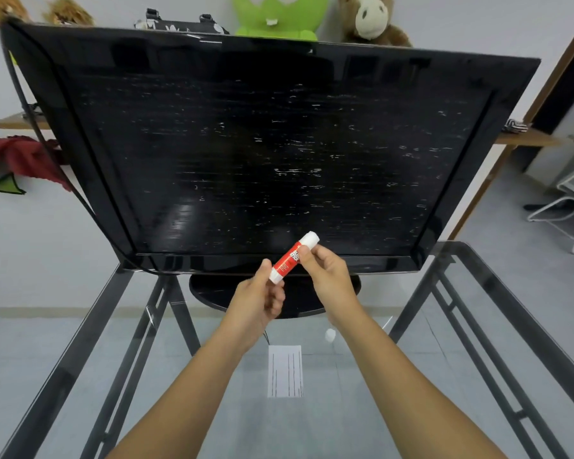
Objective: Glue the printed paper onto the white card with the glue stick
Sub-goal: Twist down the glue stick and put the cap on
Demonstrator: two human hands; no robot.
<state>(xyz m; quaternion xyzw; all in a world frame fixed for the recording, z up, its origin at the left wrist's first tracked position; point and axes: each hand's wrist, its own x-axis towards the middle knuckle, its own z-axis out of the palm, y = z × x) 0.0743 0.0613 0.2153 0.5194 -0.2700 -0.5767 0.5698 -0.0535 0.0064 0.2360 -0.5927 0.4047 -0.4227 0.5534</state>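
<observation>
Both hands grip the glue stick point(294, 256), left hand point(257, 301) low, right hand point(325, 270) high; printed paper point(285, 371) lies on the bench point(444, 376).

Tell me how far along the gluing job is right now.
Done: nothing glued yet that can be seen. The printed paper lies flat on the glass table, apart from both hands. In hand: the left hand and right hand hold the glue stick by its two ends above the table, white cap apparently on. Left: uncapping, spreading glue, pressing the paper onto the card, which cannot be made out.
</observation>
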